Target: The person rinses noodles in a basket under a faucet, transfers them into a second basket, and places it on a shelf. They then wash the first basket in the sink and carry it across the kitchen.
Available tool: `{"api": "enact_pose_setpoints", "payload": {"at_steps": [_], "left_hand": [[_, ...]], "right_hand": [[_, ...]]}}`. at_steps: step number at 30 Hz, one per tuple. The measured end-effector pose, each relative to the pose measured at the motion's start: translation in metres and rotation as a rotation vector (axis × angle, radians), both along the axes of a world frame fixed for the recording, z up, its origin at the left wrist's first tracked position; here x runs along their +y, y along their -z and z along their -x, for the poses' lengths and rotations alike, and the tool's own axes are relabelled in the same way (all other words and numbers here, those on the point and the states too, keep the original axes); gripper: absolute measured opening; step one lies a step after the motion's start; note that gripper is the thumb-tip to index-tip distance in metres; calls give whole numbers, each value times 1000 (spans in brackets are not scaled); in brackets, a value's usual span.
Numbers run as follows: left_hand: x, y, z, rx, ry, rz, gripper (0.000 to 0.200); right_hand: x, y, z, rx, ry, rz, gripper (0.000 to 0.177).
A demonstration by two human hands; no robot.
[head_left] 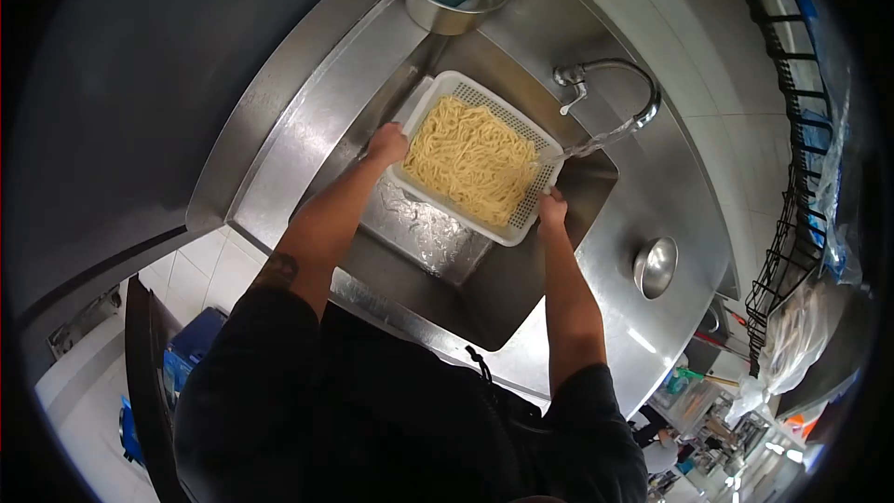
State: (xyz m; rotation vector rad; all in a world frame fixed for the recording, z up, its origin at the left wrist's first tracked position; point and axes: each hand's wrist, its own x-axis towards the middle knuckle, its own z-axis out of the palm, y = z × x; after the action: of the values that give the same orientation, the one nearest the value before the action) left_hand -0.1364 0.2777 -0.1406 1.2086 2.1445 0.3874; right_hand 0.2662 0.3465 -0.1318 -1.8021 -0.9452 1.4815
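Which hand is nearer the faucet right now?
Right. The right hand holds the basket on the side toward the faucet; the left hand holds the opposite side, across the noodles.

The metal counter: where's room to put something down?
Bare steel lies between the tap and small bowl, and left of the sink, nearer than the big pot. The sink is crowded: left hand and right hand hold the noodle basket.

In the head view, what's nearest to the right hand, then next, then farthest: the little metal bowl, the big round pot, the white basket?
1. White basket: the right hand is touching its rim.
2. Little metal bowl: off to the right of that hand.
3. Big round pot: up past the basket's far side.
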Motion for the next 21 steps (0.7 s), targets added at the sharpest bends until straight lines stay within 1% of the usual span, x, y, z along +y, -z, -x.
{"api": "enact_pose_setpoints", "payload": {"at_steps": [1, 2, 3, 4, 5, 7, 8, 10, 11, 13, 14, 15, 16, 17, 18, 20, 21], "left_hand": [[-1, -2, -1, -5, -6, 2, 32], [-3, 0, -1, -35, -82, -64, 35], [-3, 1, 1, -64, -159, -129, 39], [-2, 2, 5, -68, -171, -127, 39], [2, -11, 5, -100, -161, -112, 40], [-8, -7, 6, -140, -151, -74, 41], [-11, -6, 7, -133, -134, -81, 42], [-17, -11, 5, -127, -105, -80, 43], [-19, -7, 7, -107, -97, -83, 39], [-15, 1, 9, -86, -73, -110, 36], [-13, 12, 11, -64, -56, -37, 33], [-13, 12, 12, -41, -41, 38, 31], [-16, 12, 16, -39, -30, 27, 31], [-23, 4, 18, -210, -66, 37, 31], [-32, 5, 19, -380, -100, 51, 33], [-42, 13, 9, -164, -168, 22, 34], [-42, 0, -1, -168, -151, 9, 34]], "right_hand": [[7, -5, 5, 21, 37, 42, 42], [7, 1, 5, 16, 28, 39, 42], [4, 6, 5, -35, -22, 127, 49], [0, 13, 6, -88, -72, 220, 57], [-3, 9, 2, -97, -83, 230, 57], [-27, 39, 5, -57, 24, 30, 58], [-34, 45, 7, -63, 24, 42, 58], [-46, 51, 10, -58, 50, -32, 56], [-51, 53, 8, -59, 61, -29, 56], [-48, 54, 3, -189, 58, 32, 45], [-44, 53, -1, -187, 75, 17, 45], [-45, 52, -7, -263, 22, 76, 41], [-48, 51, -11, -338, -34, 138, 37], [-51, 47, -8, -316, 13, 131, 23], [-58, 40, -5, -312, 20, 123, 23], [-74, 24, 0, -172, 48, 92, 13], [-78, 20, 3, -173, 65, 78, 13]]}}
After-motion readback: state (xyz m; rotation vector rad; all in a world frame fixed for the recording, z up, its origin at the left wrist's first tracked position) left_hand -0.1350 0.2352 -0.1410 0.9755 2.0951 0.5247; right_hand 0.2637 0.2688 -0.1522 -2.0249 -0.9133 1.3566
